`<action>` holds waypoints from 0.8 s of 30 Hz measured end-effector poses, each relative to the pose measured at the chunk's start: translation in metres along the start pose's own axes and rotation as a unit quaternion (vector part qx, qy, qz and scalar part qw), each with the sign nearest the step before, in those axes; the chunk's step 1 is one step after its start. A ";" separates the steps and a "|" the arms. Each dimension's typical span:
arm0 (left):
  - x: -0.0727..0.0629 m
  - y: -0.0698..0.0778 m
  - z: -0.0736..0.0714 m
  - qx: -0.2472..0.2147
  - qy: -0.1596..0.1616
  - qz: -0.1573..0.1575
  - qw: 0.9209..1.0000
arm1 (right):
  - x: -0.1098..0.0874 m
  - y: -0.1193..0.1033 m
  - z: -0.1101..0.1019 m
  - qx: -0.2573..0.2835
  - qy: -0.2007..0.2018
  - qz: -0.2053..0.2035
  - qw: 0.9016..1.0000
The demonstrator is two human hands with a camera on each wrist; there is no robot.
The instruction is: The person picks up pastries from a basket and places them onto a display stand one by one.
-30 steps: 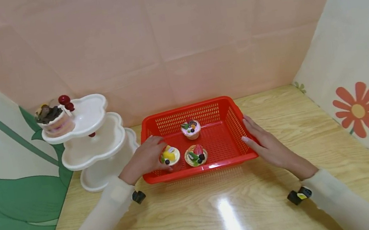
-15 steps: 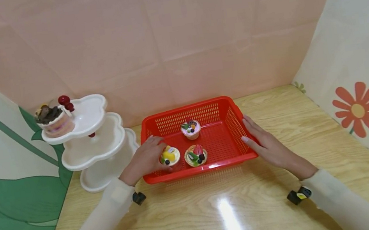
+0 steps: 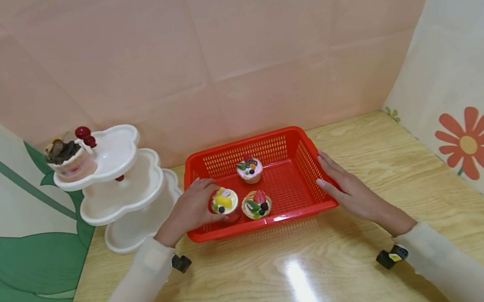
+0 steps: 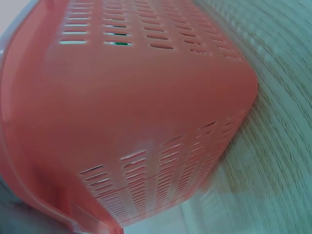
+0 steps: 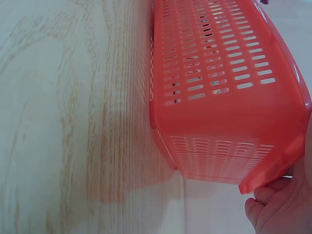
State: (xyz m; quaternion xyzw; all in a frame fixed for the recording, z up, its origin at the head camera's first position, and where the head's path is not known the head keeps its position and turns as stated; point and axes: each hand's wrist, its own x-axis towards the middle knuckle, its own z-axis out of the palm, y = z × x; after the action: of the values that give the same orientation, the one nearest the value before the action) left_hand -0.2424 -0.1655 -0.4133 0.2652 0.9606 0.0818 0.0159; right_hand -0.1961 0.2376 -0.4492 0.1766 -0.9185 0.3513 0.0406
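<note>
Left hand, its fingers curled round the yellow-fruit cupcake inside the left end of the red basket. Compared with half a second earlier, hand and cupcake have shifted slightly together to the right; I take this to mean that the cupcake is truly held. Whether its base touches the basket floor, I cannot tell from my remote feed. The forearm slants in across the left rim, back of the hand uppermost, thumb on the near side. Right hand: thumb laid over the rim, fingers along its outer side, holding the right end; its pose is unchanged, which I read as steadying. Just beside the held cupcake, the strawberry-topped tart; behind these, the pink-cream cupcake. Farther left, the white three-tier stand, with a chocolate-topped cake on its top tier. Basket and stand rest on the counter.
</note>
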 end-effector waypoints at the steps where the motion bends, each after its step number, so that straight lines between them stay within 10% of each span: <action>1: 0.000 0.000 0.000 -0.008 0.003 -0.002 1.000 | 0.000 0.000 0.000 0.000 0.000 0.000 1.000; 24: -0.002 -0.012 -0.011 -0.242 0.015 -0.060 0.968 | 0.000 -0.001 0.000 0.006 0.003 0.002 1.000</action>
State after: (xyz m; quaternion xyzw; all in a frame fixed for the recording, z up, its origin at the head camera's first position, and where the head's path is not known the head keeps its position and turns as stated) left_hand -0.2474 -0.1785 -0.4043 0.1938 0.9267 0.3142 0.0702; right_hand -0.1955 0.2369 -0.4489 0.1743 -0.9165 0.3577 0.0420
